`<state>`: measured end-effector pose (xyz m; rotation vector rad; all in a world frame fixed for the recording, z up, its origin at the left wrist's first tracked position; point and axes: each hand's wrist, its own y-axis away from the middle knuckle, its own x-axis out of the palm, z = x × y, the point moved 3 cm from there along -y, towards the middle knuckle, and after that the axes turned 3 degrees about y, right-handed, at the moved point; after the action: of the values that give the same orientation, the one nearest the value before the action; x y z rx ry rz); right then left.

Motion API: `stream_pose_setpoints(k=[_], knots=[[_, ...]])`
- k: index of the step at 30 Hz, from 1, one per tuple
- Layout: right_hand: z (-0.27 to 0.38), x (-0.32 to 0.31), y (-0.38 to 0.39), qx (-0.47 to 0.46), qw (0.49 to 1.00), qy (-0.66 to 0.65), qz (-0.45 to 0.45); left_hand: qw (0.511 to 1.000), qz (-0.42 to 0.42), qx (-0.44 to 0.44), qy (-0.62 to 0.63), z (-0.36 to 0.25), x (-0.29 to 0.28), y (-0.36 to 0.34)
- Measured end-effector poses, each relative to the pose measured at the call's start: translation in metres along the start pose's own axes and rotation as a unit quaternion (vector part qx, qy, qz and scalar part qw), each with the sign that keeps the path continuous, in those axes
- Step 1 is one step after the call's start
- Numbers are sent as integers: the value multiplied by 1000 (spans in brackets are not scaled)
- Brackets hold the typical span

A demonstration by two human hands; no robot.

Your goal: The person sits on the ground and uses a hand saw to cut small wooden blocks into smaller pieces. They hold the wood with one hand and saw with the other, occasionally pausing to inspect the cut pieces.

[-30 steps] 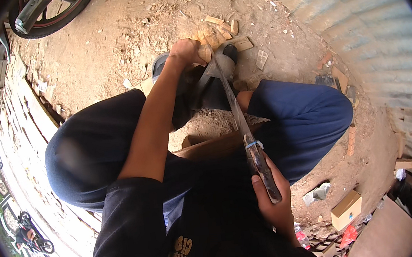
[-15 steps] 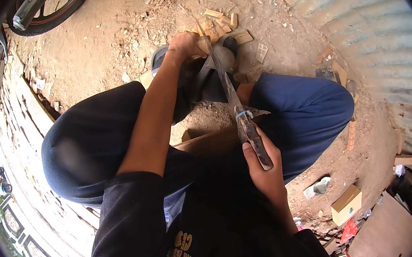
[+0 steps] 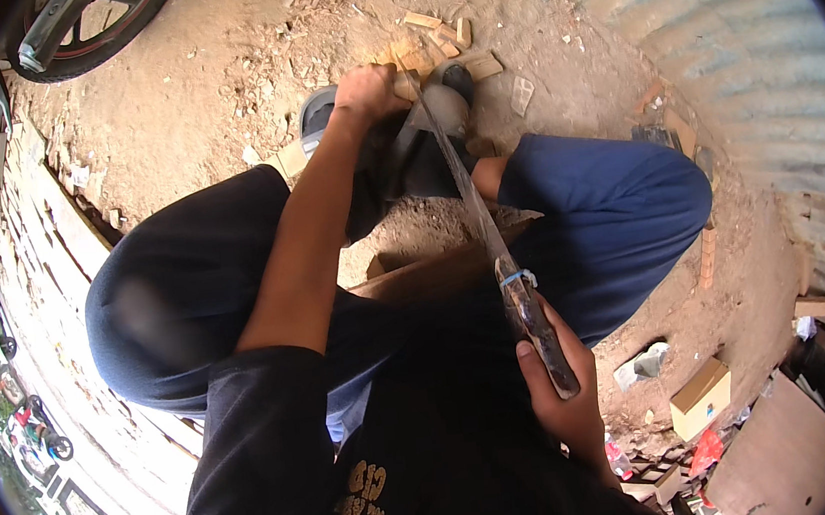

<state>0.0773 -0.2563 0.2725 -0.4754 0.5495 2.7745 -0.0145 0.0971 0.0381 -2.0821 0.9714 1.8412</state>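
Observation:
My right hand [image 3: 572, 412] is closed around the dark, worn handle of a handsaw [image 3: 537, 335], with a light blue tie where handle meets blade. The long, narrow saw blade [image 3: 461, 174] slants away between my knees, its far end at a small wood block [image 3: 406, 86]. My left hand [image 3: 365, 94] grips that block from the left, beside the blade; its fingertips are partly hidden. The block sits between my feet, near the grey and black sandals [image 3: 317, 114]. Sawdust [image 3: 410, 56] lies just beyond it.
Several short wood offcuts [image 3: 445, 38] lie past my feet on the dirt ground. A corrugated metal sheet [image 3: 713, 55] stands at the right. At the far left is a motorcycle wheel [image 3: 93, 35]. A cardboard box [image 3: 702, 400] and a brown board [image 3: 781, 460] lie at the lower right.
My right hand has drawn the saw back toward my body and slightly right, so less of the blade reaches past the block. My left hand stays on the block.

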Motion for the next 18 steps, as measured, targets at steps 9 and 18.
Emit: stream_pose_setpoints(k=[9,18], knots=[[1,-1,8,3,1000,26,-15,1000,-1,-18,8,-3,-2,-2],[-11,3,-12,-16,1000,18,-11,997,68,-10,33,8,0,-13]])
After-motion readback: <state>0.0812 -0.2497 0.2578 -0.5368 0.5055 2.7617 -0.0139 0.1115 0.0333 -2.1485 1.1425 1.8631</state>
